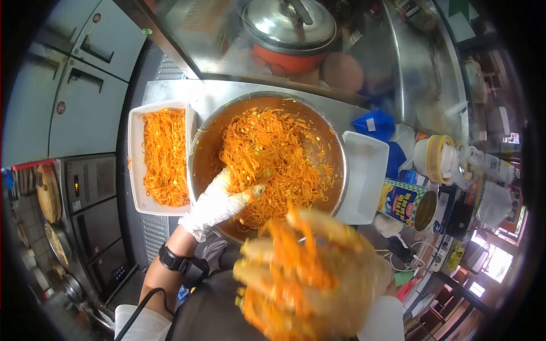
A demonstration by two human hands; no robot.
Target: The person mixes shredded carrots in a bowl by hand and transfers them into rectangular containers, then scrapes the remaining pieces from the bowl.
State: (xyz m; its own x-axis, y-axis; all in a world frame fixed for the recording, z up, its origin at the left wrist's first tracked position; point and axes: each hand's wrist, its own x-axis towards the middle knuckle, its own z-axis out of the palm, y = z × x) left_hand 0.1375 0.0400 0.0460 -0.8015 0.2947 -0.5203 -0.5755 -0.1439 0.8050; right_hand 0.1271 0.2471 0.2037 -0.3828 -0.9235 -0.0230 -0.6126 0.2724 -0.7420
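Note:
A big round metal bowl [344, 165] holds a heap of orange shredded food [278, 148] with small pale bits. My left hand [230, 196], in a white glove, reaches into the bowl from the lower left, its fingers wrapped round some shreds. Close to the camera, my right hand [310, 273] is raised over the bowl's near side, gloved and blurred. Its fingers are apart and bent, with orange shreds clinging to them and between them; whether it grips any is unclear. Left of the bowl stands a white tray [135, 159] filled with similar shreds.
A second white tray [364, 176] adjoins the bowl's right side. A printed tin [406, 204], a blue bag [375, 125] and a yellow-rimmed tub [435, 159] are further right. Behind a pane at the back sits a lidded red pot [290, 57].

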